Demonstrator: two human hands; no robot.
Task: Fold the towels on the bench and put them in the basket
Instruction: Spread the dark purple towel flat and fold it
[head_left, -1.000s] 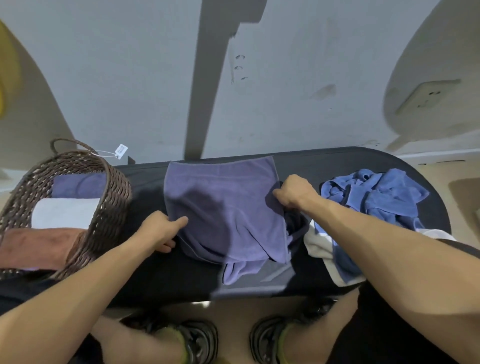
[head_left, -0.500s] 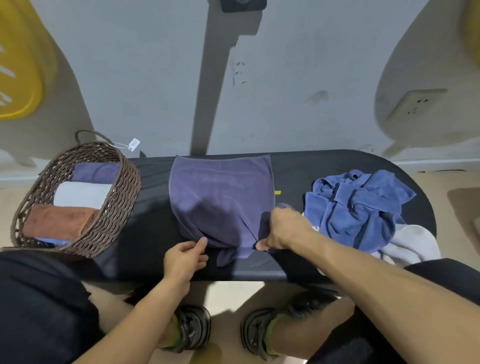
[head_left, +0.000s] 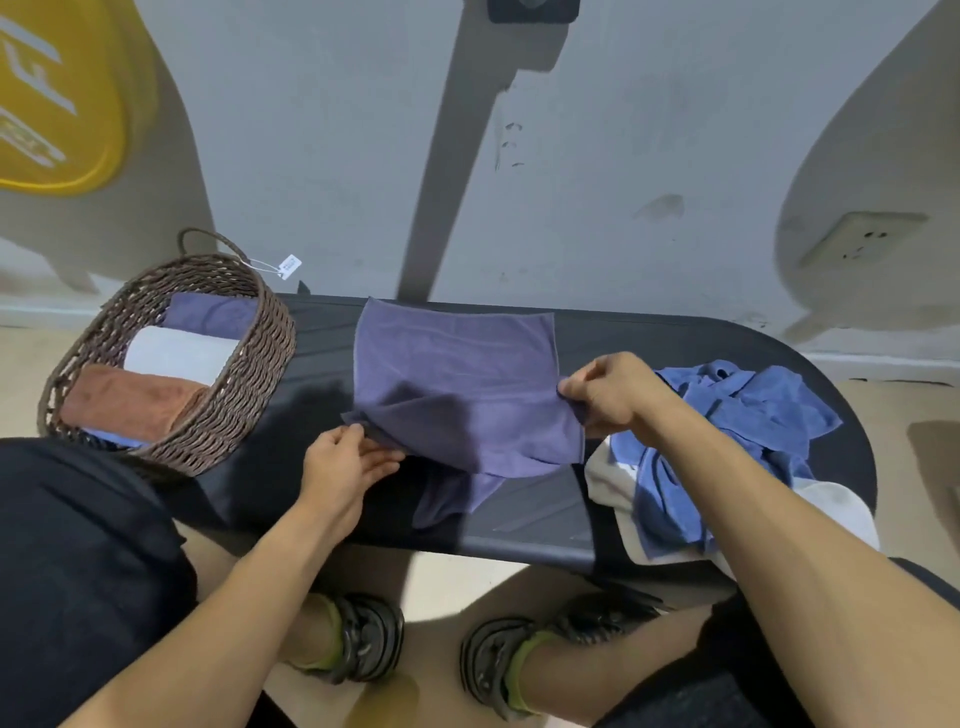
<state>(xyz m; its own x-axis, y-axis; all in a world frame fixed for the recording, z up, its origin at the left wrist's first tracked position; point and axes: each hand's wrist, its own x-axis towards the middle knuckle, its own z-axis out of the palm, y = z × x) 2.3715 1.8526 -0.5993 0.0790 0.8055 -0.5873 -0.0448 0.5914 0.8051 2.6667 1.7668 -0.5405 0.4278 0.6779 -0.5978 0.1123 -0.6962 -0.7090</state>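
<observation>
Currently mid-fold: basket (head_left: 244, 395) at frame left part-filled, left hand (head_left: 345, 462) pinching purple towel (head_left: 457, 384) near-left corner, right hand (head_left: 605, 397) pinching right edge, centre counter (head_left: 675, 338). Next: square corners, fold over.

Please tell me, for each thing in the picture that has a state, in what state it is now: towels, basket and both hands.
Purple towel: half folded on the bench, one part hanging over the front edge.
Left hand: pinches the towel's left corner.
Right hand: grips the towel's right edge.
Blue towel: crumpled, unfolded.
White towel: unfolded, mostly under the blue one.
Basket: upright, holding several folded towels.
</observation>
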